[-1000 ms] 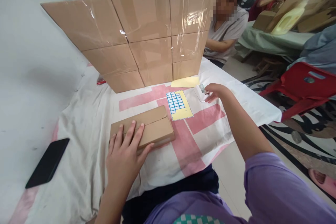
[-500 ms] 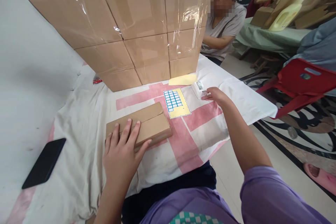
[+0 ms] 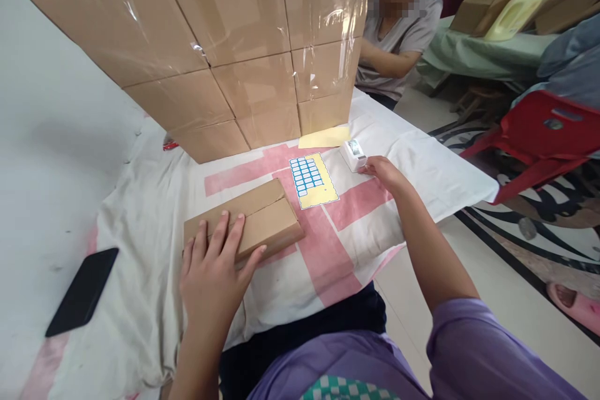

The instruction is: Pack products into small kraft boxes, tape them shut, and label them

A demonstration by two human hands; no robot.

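Note:
My left hand (image 3: 213,278) lies flat with fingers spread on top of a flat brown cardboard box (image 3: 255,219), near its left end. The box rests on the table. Out to the right, my right hand (image 3: 382,172) has its fingers closed at the lower right corner of a small white box (image 3: 351,153) with a picture on top; the fingertips are partly hidden. Between the two boxes lies a yellow sticker sheet (image 3: 323,195) with rows of blue-edged white labels. A plain yellow paper strip (image 3: 323,137) lies just behind it.
Stacked, taped cartons (image 3: 253,56) form a wall at the back of the cloth-covered table (image 3: 375,244). A black phone (image 3: 82,292) lies at left. Behind, a person in a grey shirt (image 3: 398,44) sits. A red chair (image 3: 548,131) stands right.
The view has shifted slightly, so the scene sits a little higher and further left. Both hands keep nearly the same places at their boxes.

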